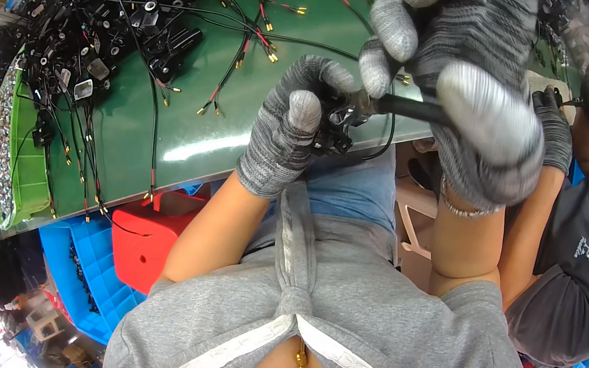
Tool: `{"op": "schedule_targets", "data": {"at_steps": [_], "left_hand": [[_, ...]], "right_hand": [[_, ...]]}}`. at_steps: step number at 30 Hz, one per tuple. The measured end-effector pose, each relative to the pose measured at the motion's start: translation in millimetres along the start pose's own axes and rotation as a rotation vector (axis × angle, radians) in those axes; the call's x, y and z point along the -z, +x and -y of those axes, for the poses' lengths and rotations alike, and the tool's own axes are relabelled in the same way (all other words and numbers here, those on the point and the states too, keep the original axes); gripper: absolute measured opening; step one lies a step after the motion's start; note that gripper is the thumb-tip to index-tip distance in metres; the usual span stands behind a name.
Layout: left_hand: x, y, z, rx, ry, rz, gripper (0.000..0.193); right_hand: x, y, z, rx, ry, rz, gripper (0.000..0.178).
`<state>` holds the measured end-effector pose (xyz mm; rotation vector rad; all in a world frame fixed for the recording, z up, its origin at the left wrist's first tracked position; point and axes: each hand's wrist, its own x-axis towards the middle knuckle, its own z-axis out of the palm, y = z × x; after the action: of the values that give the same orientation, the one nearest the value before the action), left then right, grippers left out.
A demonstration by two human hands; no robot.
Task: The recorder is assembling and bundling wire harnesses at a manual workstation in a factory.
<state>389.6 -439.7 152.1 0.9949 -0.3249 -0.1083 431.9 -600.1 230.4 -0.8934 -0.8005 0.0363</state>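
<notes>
My left hand [281,129], in a grey knitted glove with pale fingertips, is closed around a small black plastic fitting [335,123] just past the table's near edge. A thin black cable [392,134] loops beside the fitting. My right hand [479,97], gloved alike, is partly smeared by motion and wraps round a black rod-shaped piece [414,109]. That piece lies roughly level, its left end meeting the fitting between my hands. Whether the two are joined or only touching, I cannot tell.
A heap of black fittings with cables [126,14] covers the left of the green table [202,136]. A green bin [30,171] of small parts stands at its left edge. Below are a red stool [149,238] and blue crate [75,250]. A co-worker [579,242] sits at right.
</notes>
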Motion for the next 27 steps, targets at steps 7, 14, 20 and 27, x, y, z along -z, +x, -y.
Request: {"op": "schedule_targets", "data": {"at_steps": [7, 14, 20, 27], "left_hand": [[6, 1, 0, -0.054, -0.072, 0.041, 0.058], [11, -3, -3, 0.173, -0.032, -0.063, 0.021], [10, 57, -128, -0.495, 0.311, -0.316, 0.008], [177, 159, -258, -0.705, 1.76, -0.795, 0.045]], "right_hand": [[-31, -2, -13, 0.111, 0.042, -0.076, 0.075], [13, -13, 47, 0.158, 0.44, -0.384, 0.061], [59, -55, 37, 0.055, 0.446, -0.567, 0.046], [51, -46, 27, -0.029, 0.454, -0.567, 0.043]]}}
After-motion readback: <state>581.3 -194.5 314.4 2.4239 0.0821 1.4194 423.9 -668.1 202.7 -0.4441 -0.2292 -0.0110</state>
